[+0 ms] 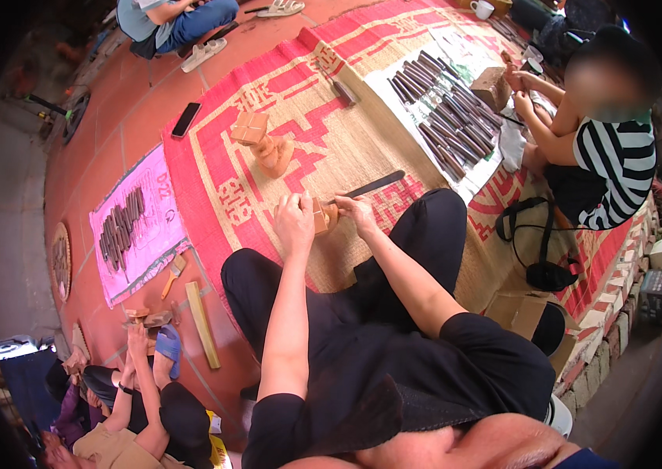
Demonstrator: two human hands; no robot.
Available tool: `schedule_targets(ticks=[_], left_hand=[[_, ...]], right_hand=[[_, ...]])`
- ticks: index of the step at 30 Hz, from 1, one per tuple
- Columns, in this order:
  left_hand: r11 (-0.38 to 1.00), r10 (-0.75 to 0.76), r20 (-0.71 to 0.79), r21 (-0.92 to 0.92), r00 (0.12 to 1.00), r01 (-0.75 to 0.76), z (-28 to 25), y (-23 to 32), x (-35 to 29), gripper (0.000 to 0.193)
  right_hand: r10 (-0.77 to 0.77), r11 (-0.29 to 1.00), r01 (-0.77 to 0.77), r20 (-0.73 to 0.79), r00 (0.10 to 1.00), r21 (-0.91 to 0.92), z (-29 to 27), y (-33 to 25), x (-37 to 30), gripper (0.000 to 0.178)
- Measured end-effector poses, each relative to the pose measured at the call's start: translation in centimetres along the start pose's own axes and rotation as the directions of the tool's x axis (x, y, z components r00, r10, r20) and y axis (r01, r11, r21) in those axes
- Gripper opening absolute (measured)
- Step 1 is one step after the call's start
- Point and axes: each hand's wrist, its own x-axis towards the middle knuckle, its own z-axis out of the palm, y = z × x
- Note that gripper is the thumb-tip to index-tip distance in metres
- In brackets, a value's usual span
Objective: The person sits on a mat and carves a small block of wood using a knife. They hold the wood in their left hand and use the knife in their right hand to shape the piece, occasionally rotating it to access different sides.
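My left hand (pixel 296 225) is closed around a small light-brown wooden carving (pixel 323 219) with a blocky top, held low between my knees. My right hand (pixel 357 213) pinches a slim dark tool whose tip meets the carving; its exact kind is too small to make out. Just beyond that hand a long, flat dark bar (pixel 378 184) slants over the mat, and I cannot tell whether it touches my fingers. Farther off stands a second wooden carving (pixel 272 155), rounded below, with a square block (pixel 249 128) on top.
Many dark-handled tools (pixel 456 117) cover a white sheet at right, near a person in stripes (pixel 612 156). More tools (pixel 121 227) lie on a pink sheet at left. A phone (pixel 186 119), brush (pixel 174 273) and wooden strip (pixel 202 324) rest on tiles. Other people sit lower left and far off.
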Motion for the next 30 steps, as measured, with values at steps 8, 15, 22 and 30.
schedule_targets(ticks=[8, 15, 22, 30], left_hand=[[1.0, -0.007, 0.012, 0.001, 1.0, 0.007, 0.2, -0.2, -0.1, 0.033], [1.0, 0.015, 0.008, -0.012, 1.0, -0.014, 0.1, -0.3, 0.0, 0.033], [0.999, -0.025, 0.047, 0.04, 0.999, 0.023, 0.1, -0.4, -0.1, 0.036], [0.999, 0.012, 0.046, -0.039, 0.999, -0.01, 0.3, -0.8, -0.3, 0.036]], right_hand=[[0.034, 0.995, -0.031, -0.03, 0.999, 0.096, -0.6, 0.1, 0.6, 0.022], [-0.007, 0.999, 0.01, 0.057, 0.998, -0.05, 0.2, -0.6, 0.0, 0.021], [0.009, 0.999, -0.007, -0.043, 0.999, 0.039, -0.1, 0.2, 0.6, 0.03], [0.039, 0.998, -0.036, -0.057, 0.998, 0.049, -2.5, 2.5, 2.6, 0.02]])
